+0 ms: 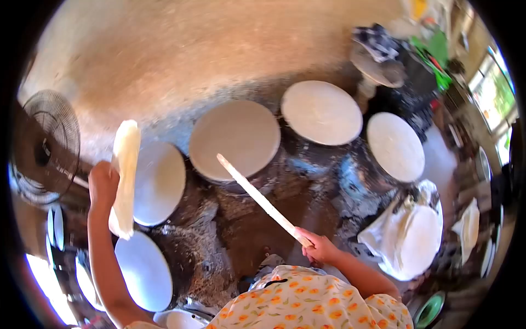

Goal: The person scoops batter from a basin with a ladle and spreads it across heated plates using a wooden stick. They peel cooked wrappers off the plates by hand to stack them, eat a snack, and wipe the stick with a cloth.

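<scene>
My left hand [103, 183] is closed on a folded, pale flat sheet [127, 172], which hangs upright at the left, in front of a round white plate [159, 183]. Toward the lower middle, my right hand [319, 249] grips the near end of a long flat wooden stick [260, 200]. The stick slants up and left, its far tip over the front part of a large round greyish plate [235, 140]. Whether the tip touches that plate I cannot tell.
Round white discs lie on stands at the back [321, 112], right [395, 147] and lower left [143, 271]. A fan [46, 148] stands far left. At the right, a white disc [417, 241] rests on crumpled white material. A cloth [378, 43] lies on a stand at the back right.
</scene>
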`<state>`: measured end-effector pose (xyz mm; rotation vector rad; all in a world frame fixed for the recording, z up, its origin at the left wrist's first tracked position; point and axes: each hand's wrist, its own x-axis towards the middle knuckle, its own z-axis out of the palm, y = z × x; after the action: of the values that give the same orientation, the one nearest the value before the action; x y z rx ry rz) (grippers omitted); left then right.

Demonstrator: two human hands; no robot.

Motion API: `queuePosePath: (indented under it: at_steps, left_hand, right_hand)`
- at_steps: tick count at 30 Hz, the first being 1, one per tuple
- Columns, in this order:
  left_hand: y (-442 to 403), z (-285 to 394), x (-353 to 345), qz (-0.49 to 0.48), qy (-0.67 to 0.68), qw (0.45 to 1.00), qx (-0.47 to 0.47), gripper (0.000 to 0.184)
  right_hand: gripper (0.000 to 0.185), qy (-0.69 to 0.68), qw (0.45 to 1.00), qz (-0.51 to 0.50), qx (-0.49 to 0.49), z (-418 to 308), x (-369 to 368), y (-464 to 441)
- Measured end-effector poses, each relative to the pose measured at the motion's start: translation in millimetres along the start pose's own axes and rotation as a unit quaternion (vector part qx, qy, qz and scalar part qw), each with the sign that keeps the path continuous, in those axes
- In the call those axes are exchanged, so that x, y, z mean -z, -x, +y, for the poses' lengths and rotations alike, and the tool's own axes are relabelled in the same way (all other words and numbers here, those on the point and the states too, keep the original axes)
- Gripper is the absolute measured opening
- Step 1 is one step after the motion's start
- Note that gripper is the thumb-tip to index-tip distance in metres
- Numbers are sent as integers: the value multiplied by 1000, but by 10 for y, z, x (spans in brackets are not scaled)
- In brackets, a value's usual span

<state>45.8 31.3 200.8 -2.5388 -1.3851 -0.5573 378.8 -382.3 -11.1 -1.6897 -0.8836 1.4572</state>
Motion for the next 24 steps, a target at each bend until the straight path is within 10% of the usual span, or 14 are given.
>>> queuePosePath:
  at_steps: [9, 15, 21, 24]
  left_hand:
    - [899, 3094, 284, -173, 346, 906, -171, 8]
    - [1685, 5143, 292, -298, 607, 710, -196, 9]
    - [2469, 6949, -253, -394, 841, 372, -3, 19]
    - [3050, 7660, -939, -427, 849, 309, 42, 15]
  right_hand:
    - [69, -144, 961, 238, 4, 995, 505, 1363]
    - [75, -309, 808, 501, 4, 2084, 521, 2705]
    - [81, -371, 603, 706, -15, 2809, 191, 3967]
    - [80, -361, 529, 767, -29, 3042, -114, 4354]
